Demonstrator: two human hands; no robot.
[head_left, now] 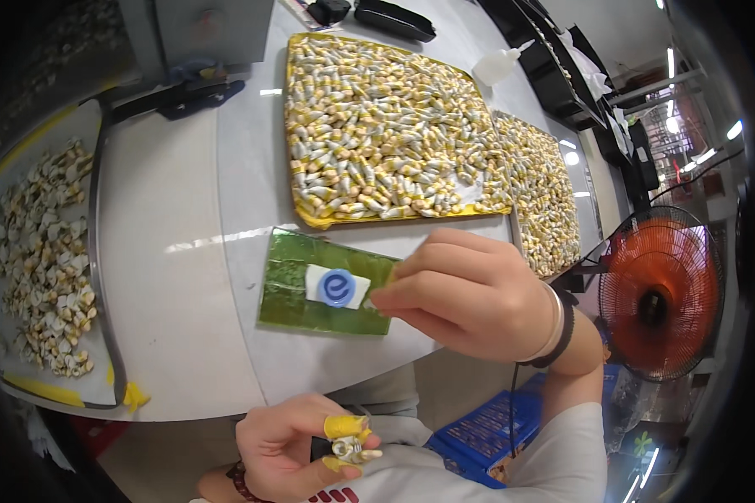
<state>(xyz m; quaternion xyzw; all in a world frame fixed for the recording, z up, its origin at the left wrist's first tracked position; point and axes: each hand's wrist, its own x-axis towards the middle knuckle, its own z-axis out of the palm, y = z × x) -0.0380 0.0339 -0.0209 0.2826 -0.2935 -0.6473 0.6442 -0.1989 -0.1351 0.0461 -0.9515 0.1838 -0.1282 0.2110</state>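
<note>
- Your left hand [287, 443] pinches a small white-and-yellow part [349, 450] on your side of the pale tabletop [168, 210].
- Your right hand [486, 289] is bunched over the green slab [327, 319], can't tell if it's gripping anything.
- Orange fan [637, 281] off right.

A single curled, dark-blue, letter-like mark [337, 287] is borne by a flat, round, light-blue disc [323, 295], set on a white rectangular pad [313, 282] atop a glossy, translucent green slab [287, 300]. Slanted dark-red bars [338, 495] are displayed on a white short-sleeved shirt [449, 482]. No full words or numbers can be made out.
</note>
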